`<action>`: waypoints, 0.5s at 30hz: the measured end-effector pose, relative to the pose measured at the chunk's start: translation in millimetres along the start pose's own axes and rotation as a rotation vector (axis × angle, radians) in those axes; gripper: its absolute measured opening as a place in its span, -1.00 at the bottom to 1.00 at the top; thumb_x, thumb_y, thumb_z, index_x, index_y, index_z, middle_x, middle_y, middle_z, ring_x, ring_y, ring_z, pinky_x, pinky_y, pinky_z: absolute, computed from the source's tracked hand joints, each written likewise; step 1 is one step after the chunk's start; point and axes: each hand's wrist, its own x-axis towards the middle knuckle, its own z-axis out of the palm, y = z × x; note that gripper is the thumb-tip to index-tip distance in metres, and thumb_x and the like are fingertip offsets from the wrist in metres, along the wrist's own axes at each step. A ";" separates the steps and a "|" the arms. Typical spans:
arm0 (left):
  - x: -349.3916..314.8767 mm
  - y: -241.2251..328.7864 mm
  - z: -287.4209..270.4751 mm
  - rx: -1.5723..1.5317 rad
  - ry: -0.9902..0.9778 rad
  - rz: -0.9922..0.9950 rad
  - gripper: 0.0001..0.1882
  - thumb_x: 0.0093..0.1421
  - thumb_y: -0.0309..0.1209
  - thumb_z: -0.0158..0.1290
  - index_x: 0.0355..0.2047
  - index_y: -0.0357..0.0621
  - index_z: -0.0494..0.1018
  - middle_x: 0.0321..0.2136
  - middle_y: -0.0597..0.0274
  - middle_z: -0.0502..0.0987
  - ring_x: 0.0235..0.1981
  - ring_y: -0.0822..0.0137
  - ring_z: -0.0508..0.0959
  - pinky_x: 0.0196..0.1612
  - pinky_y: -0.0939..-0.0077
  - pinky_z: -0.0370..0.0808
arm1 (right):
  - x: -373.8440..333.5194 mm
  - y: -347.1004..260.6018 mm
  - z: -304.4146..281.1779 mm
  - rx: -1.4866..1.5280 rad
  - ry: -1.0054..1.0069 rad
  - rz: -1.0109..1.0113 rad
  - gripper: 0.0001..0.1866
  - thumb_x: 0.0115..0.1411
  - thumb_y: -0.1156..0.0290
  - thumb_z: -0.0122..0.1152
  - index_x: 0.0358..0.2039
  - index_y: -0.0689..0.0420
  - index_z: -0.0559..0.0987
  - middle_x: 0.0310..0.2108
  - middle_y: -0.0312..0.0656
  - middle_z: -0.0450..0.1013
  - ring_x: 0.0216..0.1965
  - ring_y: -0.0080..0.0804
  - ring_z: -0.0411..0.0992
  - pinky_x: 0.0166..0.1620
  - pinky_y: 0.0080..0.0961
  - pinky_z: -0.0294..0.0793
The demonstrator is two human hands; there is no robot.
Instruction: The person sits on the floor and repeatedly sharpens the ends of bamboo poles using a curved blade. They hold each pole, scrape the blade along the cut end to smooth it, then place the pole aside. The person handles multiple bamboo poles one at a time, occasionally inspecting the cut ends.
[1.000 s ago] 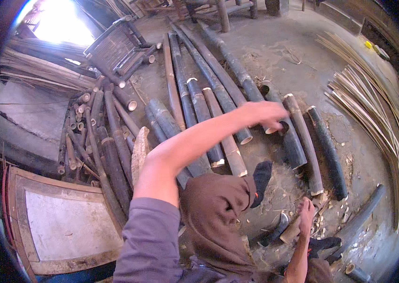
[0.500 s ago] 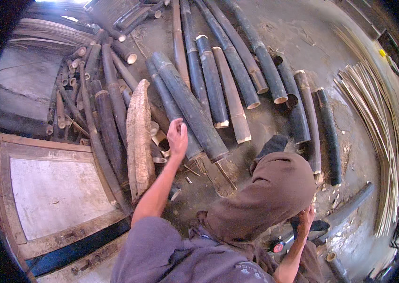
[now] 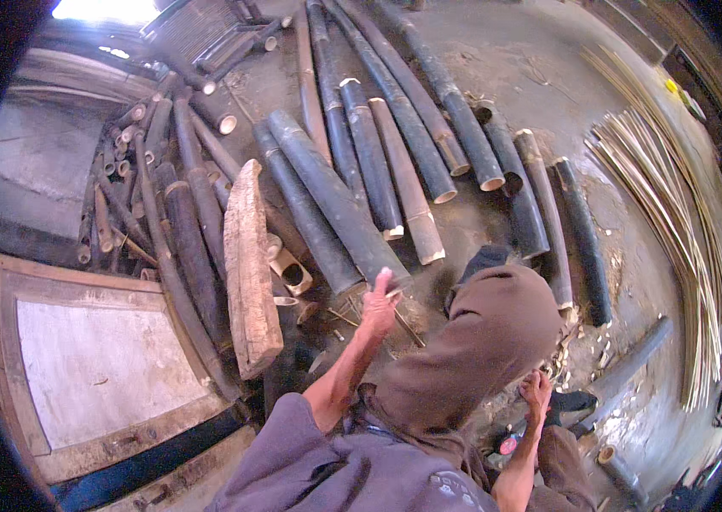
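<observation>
My left hand (image 3: 380, 300) is at the near end of a thick dark bamboo pole (image 3: 327, 192). Its thumb stands apart from the fingers, which are blurred and partly hidden; whether they touch the pole I cannot tell. A second dark bamboo pole (image 3: 303, 205) lies close along its left side. My right hand (image 3: 536, 391) is low beside my bent knee, above a dark shoe. Its fingers are curled closed, and what they hold, if anything, is hidden. A rough, pale wooden block (image 3: 250, 269) leans upright to the left of the poles.
Several cut bamboo poles (image 3: 420, 111) lie fanned out ahead, with a shorter dark pole (image 3: 582, 239) at their right. More bamboo is heaped (image 3: 135, 171) at left, beside a framed white panel (image 3: 105, 358). Long pale strips (image 3: 676, 247) lie at far right. Chips (image 3: 595, 363) litter the floor.
My left hand has moved right and nearer, from over the left pole to the thick pole's near end. My right hand has shifted slightly left in view, and the view has turned a little.
</observation>
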 end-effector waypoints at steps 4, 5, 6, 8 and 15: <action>-27.9 67.7 20.2 -0.566 -0.403 -0.200 -0.14 0.11 0.14 0.09 0.14 -0.38 0.21 0.03 -0.11 0.39 0.06 0.05 0.42 0.15 0.15 0.39 | -19.3 -19.5 12.6 -0.092 0.072 0.050 -0.63 0.34 0.22 0.01 -0.03 0.26 0.44 -0.45 -0.29 0.39 -0.55 -0.60 0.35 -0.51 -0.66 0.36; -37.1 84.4 25.7 -0.633 -0.436 -0.198 -0.15 0.11 0.15 0.08 0.11 -0.39 0.23 0.02 -0.12 0.41 0.05 0.02 0.43 0.15 0.15 0.39 | -19.2 -27.5 19.4 -0.127 0.076 0.060 -0.63 0.33 0.23 0.02 -0.03 0.27 0.44 -0.46 -0.30 0.38 -0.56 -0.61 0.34 -0.52 -0.66 0.33; -44.4 100.0 33.4 -0.697 -0.480 -0.196 -0.16 0.12 0.15 0.07 0.09 -0.41 0.26 0.01 -0.12 0.43 0.04 0.00 0.44 0.16 0.15 0.40 | -19.0 -34.4 26.2 -0.080 0.059 0.080 -0.63 0.33 0.23 0.02 -0.03 0.27 0.44 -0.47 -0.30 0.37 -0.56 -0.61 0.33 -0.53 -0.66 0.31; -50.6 117.2 46.6 -0.757 -0.542 -0.200 -0.16 0.13 0.17 0.05 0.07 -0.43 0.29 0.01 -0.15 0.43 0.05 -0.03 0.44 0.17 0.15 0.39 | -24.0 -33.9 25.9 0.008 0.057 0.127 -0.63 0.33 0.24 0.02 -0.03 0.28 0.44 -0.49 -0.30 0.36 -0.57 -0.61 0.31 -0.54 -0.65 0.28; -47.6 131.7 62.2 -0.806 -0.610 -0.242 -0.14 0.14 0.15 0.05 0.13 -0.44 0.22 0.08 -0.20 0.36 0.11 -0.07 0.38 0.20 0.13 0.36 | -27.1 -44.0 28.3 -0.060 0.050 0.007 -0.65 0.33 0.25 0.02 -0.09 0.30 0.46 -0.47 -0.26 0.39 -0.56 -0.57 0.35 -0.52 -0.63 0.34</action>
